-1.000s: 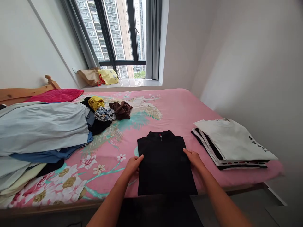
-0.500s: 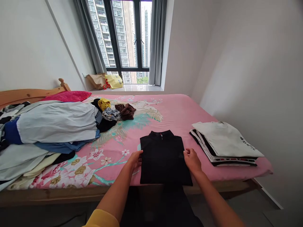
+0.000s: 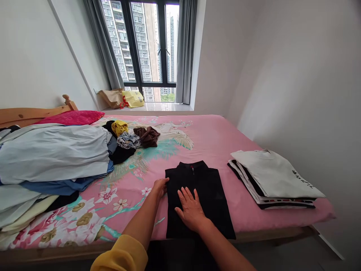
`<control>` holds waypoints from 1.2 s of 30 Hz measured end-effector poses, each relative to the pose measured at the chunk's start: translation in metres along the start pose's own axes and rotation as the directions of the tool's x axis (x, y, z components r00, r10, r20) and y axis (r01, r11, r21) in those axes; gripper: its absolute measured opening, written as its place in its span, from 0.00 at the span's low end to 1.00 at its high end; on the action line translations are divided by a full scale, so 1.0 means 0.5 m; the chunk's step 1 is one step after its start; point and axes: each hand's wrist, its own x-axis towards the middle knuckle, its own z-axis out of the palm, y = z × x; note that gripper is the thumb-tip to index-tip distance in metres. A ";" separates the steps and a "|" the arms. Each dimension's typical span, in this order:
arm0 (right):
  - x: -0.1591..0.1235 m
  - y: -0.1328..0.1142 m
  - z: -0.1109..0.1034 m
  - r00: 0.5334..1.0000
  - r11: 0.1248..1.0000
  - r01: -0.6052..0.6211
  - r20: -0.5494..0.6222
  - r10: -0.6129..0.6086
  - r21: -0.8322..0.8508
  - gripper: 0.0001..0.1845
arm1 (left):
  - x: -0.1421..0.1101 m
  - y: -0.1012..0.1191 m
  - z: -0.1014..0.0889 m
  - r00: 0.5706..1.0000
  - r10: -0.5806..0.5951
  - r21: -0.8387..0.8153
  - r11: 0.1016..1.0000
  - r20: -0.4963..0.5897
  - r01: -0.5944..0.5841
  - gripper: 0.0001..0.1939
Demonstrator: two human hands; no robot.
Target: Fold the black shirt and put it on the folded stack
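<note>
A folded black garment (image 3: pixel 210 188) with a small zip collar lies near the front edge of the pink flowered bed (image 3: pixel 208 139). My right hand (image 3: pixel 191 210) rests flat on its middle, fingers stretched out and apart. My left hand (image 3: pixel 160 186) is at the garment's left edge, fingers curled onto the fabric there. My left arm has a yellow sleeve.
A stack of folded shirts (image 3: pixel 273 177), white on top, sits at the bed's right edge. A heap of unfolded clothes (image 3: pixel 53 158) covers the left side, with small crumpled pieces (image 3: pixel 132 137) beyond it. Bags (image 3: pixel 124 98) stand on the window sill. A white wall runs along the right.
My right hand has left the garment's right edge and now lies flat on its middle. My left hand has stayed at the left edge. The view has shifted slightly.
</note>
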 end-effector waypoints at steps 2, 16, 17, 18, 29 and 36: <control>0.000 0.005 0.002 1.000 1.000 0.006 0.007 -0.006 0.008 0.36 | 0.021 0.014 -0.001 0.999 0.035 0.020 0.999 -0.008 -0.034 0.09; -0.005 -0.033 -0.042 0.994 0.983 0.066 0.069 -0.079 0.173 0.36 | 0.090 0.042 0.004 0.865 0.467 0.638 0.726 -0.186 -0.255 0.13; -0.006 -0.029 -0.052 0.996 0.982 0.064 0.042 -0.072 0.179 0.34 | 0.082 0.044 0.004 0.849 0.494 0.658 0.705 -0.188 -0.265 0.15; -0.006 -0.023 -0.062 0.999 0.983 0.052 0.006 -0.054 0.178 0.32 | 0.070 0.045 0.006 0.831 0.523 0.675 0.684 -0.190 -0.277 0.18; 0.010 0.172 -0.089 0.889 0.889 -0.457 -0.020 0.457 0.004 0.35 | -0.141 -0.098 0.071 0.690 0.567 0.874 -0.122 0.451 -0.471 0.33; -0.098 0.320 -0.059 0.767 0.770 -0.636 -0.150 0.624 -0.046 0.33 | -0.156 -0.146 -0.007 0.811 0.554 0.979 -0.038 0.188 -0.201 0.45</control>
